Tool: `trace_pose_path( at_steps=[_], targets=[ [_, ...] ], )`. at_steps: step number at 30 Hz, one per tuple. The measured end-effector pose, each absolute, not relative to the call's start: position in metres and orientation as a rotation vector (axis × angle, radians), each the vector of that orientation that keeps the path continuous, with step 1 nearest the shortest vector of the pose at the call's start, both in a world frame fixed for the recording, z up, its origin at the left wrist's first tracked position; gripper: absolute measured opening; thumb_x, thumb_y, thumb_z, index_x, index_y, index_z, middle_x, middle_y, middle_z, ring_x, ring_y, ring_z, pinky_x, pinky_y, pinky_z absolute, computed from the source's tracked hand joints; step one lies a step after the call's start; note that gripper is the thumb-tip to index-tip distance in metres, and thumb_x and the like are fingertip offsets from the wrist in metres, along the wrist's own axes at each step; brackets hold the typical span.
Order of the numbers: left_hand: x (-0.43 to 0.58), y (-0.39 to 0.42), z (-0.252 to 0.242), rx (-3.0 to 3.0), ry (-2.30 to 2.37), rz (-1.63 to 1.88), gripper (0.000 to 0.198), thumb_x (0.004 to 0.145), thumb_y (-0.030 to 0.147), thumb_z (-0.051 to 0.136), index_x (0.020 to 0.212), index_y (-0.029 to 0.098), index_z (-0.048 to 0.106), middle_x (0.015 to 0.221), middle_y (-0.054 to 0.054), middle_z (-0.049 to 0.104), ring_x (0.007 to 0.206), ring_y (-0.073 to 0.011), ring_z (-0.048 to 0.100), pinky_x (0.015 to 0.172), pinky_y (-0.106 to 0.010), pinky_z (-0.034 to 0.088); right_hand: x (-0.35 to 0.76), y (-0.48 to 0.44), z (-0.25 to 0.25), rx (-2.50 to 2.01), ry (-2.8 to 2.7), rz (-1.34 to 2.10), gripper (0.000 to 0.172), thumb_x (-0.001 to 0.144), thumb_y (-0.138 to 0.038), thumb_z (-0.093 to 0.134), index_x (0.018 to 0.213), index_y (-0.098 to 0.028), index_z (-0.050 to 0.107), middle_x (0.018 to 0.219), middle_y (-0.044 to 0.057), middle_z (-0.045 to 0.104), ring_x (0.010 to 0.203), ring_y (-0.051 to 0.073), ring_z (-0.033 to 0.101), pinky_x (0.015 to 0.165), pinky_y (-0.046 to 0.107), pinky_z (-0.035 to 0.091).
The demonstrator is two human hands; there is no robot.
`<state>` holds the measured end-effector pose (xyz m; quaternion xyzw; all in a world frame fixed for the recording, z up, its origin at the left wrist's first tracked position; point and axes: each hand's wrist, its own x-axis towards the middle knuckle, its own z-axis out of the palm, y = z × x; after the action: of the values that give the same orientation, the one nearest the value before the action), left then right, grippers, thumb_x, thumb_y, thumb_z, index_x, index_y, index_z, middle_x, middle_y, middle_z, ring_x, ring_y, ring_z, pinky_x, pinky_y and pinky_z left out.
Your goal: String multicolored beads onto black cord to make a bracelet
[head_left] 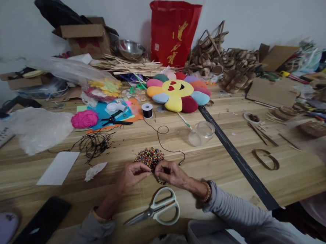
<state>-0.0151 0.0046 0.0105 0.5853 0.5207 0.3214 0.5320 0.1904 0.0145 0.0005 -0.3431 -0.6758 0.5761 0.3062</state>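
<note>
A pile of small multicoloured beads lies on the table just beyond my hands. My left hand is closed in a pinch at the near edge of the pile; whatever its fingertips hold is too small to make out. Close beside it, my right hand pinches a black cord strung with beads. Part of this beaded cord shows below the right fingers, and more beads show behind that hand. The bare black cord loops back to a white-rimmed spool. Scissors with pale handles lie nearest me, below my hands.
A clear jar lies beyond my right hand, beside a long black ruler. Left are tangled black cord, a crumpled tissue, white card and a phone. A flower cushion sits behind.
</note>
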Motion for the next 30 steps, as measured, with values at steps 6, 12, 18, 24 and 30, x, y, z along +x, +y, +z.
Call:
trace_pose_path(
  at_steps=[6,12,18,24,30],
  targets=[
    [-0.0115,0.0034,0.0109,1.408,1.219,0.788,0.013,0.066,0.027,0.069,0.074,0.017,0.069,0.073,-0.005,0.074,0.070,-0.0194,0.066,0.069,-0.030,0.052,0.1898,0.0148,-0.0018,-0.898,-1.817,1.504,0.024,0.083,-0.036,0.059,0.076,-0.013,0.060,0.067,0.001,0.054,0.060,0.010,0.045,0.054,0.020,0.035],
    [-0.0130,0.0039,0.0044,1.419,1.232,0.856,0.016,0.065,0.027,0.072,0.074,0.015,0.067,0.070,-0.004,0.071,0.067,-0.0161,0.065,0.066,-0.026,0.052,0.1898,0.0145,-0.0014,-0.874,-1.814,1.524,0.025,0.084,-0.037,0.059,0.076,-0.013,0.060,0.066,0.000,0.052,0.059,0.010,0.045,0.055,0.021,0.036],
    [-0.0133,0.0040,0.0037,1.457,1.237,0.829,0.013,0.066,0.027,0.070,0.072,0.015,0.068,0.067,-0.003,0.072,0.064,-0.0154,0.065,0.063,-0.025,0.051,0.1911,0.0144,0.0000,-0.869,-1.817,1.549,0.024,0.085,-0.035,0.059,0.076,-0.013,0.060,0.067,0.001,0.053,0.060,0.010,0.045,0.055,0.020,0.036],
    [-0.0136,0.0039,0.0074,1.534,1.240,0.822,0.010,0.068,0.024,0.067,0.072,0.015,0.070,0.069,-0.004,0.073,0.065,-0.0158,0.065,0.064,-0.025,0.051,0.1912,0.0146,0.0004,-0.886,-1.821,1.547,0.022,0.084,-0.034,0.060,0.076,-0.013,0.061,0.066,0.000,0.053,0.060,0.010,0.044,0.055,0.020,0.036],
    [-0.0119,0.0028,0.0132,1.693,1.218,0.887,0.006,0.071,0.019,0.066,0.071,0.016,0.071,0.076,-0.006,0.075,0.073,-0.0177,0.068,0.071,-0.027,0.052,0.1907,0.0153,-0.0017,-0.869,-1.819,1.546,0.020,0.083,-0.032,0.060,0.076,-0.013,0.061,0.066,0.000,0.052,0.059,0.009,0.044,0.055,0.020,0.036]
  ],
)
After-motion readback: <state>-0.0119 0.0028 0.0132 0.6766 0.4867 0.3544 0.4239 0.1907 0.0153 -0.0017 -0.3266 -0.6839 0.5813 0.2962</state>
